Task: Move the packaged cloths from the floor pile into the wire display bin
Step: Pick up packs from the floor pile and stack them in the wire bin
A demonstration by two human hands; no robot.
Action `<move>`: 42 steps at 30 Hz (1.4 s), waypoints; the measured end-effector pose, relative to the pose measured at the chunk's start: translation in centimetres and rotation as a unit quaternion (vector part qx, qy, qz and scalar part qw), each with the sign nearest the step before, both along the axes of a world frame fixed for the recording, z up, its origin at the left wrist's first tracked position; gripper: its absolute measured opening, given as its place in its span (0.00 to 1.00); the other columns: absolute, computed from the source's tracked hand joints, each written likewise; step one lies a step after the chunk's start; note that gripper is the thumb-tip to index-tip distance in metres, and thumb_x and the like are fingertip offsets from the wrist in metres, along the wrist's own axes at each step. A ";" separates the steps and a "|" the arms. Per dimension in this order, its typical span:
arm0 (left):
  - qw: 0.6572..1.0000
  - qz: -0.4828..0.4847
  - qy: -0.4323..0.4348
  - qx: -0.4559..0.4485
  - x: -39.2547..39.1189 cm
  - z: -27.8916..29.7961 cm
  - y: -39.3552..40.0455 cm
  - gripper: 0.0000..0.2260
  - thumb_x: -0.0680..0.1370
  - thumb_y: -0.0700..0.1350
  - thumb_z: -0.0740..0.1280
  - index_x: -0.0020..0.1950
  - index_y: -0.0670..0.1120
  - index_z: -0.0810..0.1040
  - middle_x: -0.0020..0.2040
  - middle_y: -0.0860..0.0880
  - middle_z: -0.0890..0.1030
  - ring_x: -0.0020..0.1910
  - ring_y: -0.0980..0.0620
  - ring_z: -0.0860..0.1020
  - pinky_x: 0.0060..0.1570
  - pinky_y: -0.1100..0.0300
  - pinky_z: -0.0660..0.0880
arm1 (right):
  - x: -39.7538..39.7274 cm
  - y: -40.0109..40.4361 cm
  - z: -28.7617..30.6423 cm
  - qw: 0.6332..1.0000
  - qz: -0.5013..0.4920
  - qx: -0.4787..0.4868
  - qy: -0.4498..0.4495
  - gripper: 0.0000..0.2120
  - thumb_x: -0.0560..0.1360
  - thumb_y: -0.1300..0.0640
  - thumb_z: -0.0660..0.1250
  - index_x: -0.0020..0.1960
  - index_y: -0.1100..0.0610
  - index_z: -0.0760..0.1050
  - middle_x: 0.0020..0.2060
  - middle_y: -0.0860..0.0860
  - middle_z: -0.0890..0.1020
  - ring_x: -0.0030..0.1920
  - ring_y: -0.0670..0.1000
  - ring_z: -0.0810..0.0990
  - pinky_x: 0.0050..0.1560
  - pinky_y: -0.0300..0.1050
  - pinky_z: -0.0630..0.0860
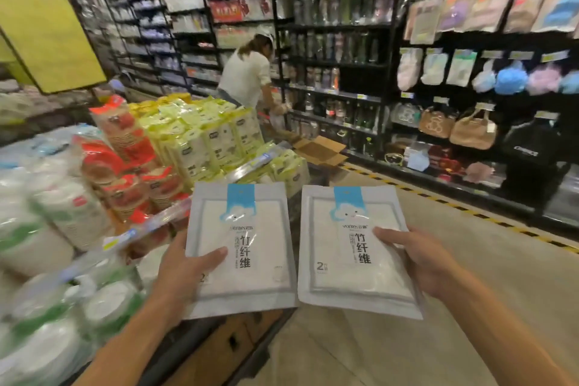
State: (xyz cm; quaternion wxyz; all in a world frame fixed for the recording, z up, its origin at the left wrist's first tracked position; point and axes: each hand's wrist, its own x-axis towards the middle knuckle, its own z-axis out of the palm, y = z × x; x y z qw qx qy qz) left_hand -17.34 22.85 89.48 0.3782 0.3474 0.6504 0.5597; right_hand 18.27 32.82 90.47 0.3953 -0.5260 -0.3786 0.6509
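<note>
While both arms reached forward:
Left hand point(185, 263): thumb pinched left pack point(241, 247) by its left edge.
Right hand point(419, 257): thumb clamped right pack point(351, 247) by its right edge.
Packs: side by side, held in the air.

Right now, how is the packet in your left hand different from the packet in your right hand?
The left packet stands nearly straight, while the right packet tips a little to the side. The left packet's small top writing looks blurry; the right packet's reads sharper. The left hand has its thumb over the bottom left corner of its packet, while the right hand holds its packet's right edge. Both are grey-white with a blue cloud label.
</note>
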 end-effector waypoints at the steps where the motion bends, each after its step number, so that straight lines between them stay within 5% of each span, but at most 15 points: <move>1: 1.000 0.020 -0.003 0.009 -0.9 0.9 -1.8 0.28 0.67 0.35 0.80 0.65 0.45 0.77 0.54 0.44 0.87 0.49 0.41 0.86 0.47 0.45 0.83 | -1.4 -0.4 0.8 1.000 0.027 0.005 0.011 0.11 0.76 0.64 0.72 0.59 0.62 0.80 0.50 0.62 0.87 0.47 0.64 0.88 0.41 0.56 0.86; 6: 0.987 0.160 -0.006 0.028 -1.3 2.8 -11.5 0.21 0.73 0.30 0.72 0.63 0.45 0.77 0.50 0.42 0.87 0.44 0.41 0.87 0.42 0.45 0.82 | -5.5 -2.7 3.7 0.988 0.148 0.051 0.016 0.09 0.76 0.66 0.72 0.56 0.60 0.81 0.46 0.61 0.88 0.42 0.60 0.88 0.34 0.51 0.85; 10: 0.971 0.236 -0.012 0.021 0.1 2.7 -20.3 0.23 0.70 0.31 0.75 0.63 0.44 0.77 0.53 0.40 0.86 0.47 0.37 0.86 0.50 0.37 0.82 | -8.2 -5.0 4.5 0.966 0.250 0.066 0.023 0.12 0.76 0.65 0.73 0.59 0.61 0.81 0.49 0.61 0.88 0.48 0.63 0.88 0.49 0.59 0.84; 15: 0.939 0.344 -0.005 0.026 3.1 3.1 -31.0 0.18 0.72 0.29 0.72 0.59 0.43 0.78 0.48 0.43 0.88 0.40 0.46 0.87 0.34 0.55 0.82 | -12.6 -10.2 4.8 0.933 0.354 0.063 0.030 0.14 0.75 0.66 0.74 0.60 0.63 0.80 0.49 0.62 0.87 0.49 0.64 0.88 0.50 0.62 0.85; 22: 0.891 0.450 -0.036 0.039 4.7 4.6 -45.3 0.18 0.73 0.30 0.72 0.60 0.45 0.79 0.50 0.40 0.87 0.44 0.39 0.86 0.42 0.45 0.83 | -18.4 -20.2 5.6 0.879 0.470 0.069 0.032 0.14 0.75 0.66 0.74 0.60 0.64 0.80 0.50 0.63 0.87 0.50 0.65 0.87 0.58 0.67 0.81; 27: 0.874 0.481 -0.059 0.046 5.0 4.2 -55.4 0.16 0.75 0.31 0.70 0.60 0.43 0.77 0.52 0.39 0.86 0.50 0.35 0.85 0.54 0.35 0.80 | -22.6 -28.5 5.6 0.849 0.521 0.077 0.036 0.15 0.75 0.66 0.74 0.61 0.63 0.79 0.50 0.62 0.87 0.49 0.64 0.87 0.56 0.64 0.82; 36: 0.837 0.531 -0.125 0.042 2.0 0.2 -74.3 0.20 0.75 0.32 0.65 0.66 0.45 0.72 0.56 0.37 0.85 0.51 0.32 0.84 0.48 0.36 0.81 | -29.4 -43.7 0.8 0.831 0.554 -0.013 0.042 0.16 0.76 0.68 0.71 0.63 0.66 0.78 0.52 0.64 0.86 0.50 0.66 0.87 0.47 0.61 0.85; 42: 0.822 0.547 -0.156 0.030 -2.0 -3.0 -79.4 0.26 0.72 0.33 0.69 0.70 0.44 0.70 0.57 0.38 0.85 0.53 0.33 0.84 0.50 0.35 0.81 | -33.5 -48.4 -1.4 0.832 0.554 -0.028 0.019 0.15 0.77 0.68 0.71 0.63 0.65 0.78 0.52 0.64 0.86 0.52 0.66 0.86 0.55 0.65 0.81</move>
